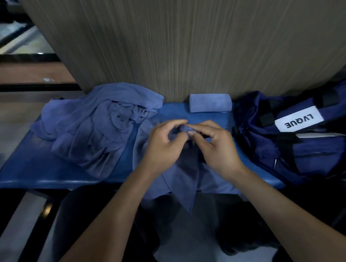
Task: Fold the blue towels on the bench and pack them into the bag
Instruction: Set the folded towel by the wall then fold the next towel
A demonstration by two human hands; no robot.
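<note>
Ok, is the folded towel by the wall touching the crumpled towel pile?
Apart. The head view shows bare bench between the folded towel and the crumpled pile.

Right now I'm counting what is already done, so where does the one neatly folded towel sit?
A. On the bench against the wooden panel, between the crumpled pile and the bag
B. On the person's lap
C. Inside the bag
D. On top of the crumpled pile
A: the folded towel lies on the bench against the wooden panel, with the crumpled pile to its left and the bag to its right.
</note>
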